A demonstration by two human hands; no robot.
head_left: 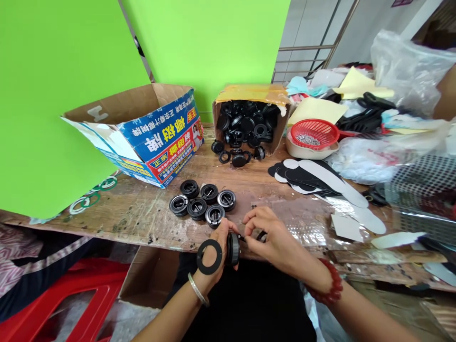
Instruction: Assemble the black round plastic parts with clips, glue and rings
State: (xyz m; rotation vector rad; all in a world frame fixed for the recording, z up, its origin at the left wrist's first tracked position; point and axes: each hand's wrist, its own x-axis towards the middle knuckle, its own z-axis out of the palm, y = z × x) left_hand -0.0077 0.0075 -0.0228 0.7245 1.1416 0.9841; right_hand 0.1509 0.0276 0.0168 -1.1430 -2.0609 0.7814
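Observation:
My left hand [214, 242] is closed around a round black part with a ribbed rim [233, 249], held on edge just in front of the table. A flat black ring [209, 270] lies against the back of that hand. Close by on the right, my right hand [276, 237] has its fingers curled in a pinch at the part's side. A dark curved piece [262, 236] shows among these fingers; its kind is hard to make out. Several similar round black parts [197, 208] sit in a cluster on the table beyond my left hand, slotted centres facing up.
Behind stands a tipped carton [277, 138] full of black round parts, some spilled in front. A blue printed box [142, 142] is at left. On the right are a red basket [329, 130] of small metal pieces, insole-shaped sheets [313, 178] and plastic bags [409, 61].

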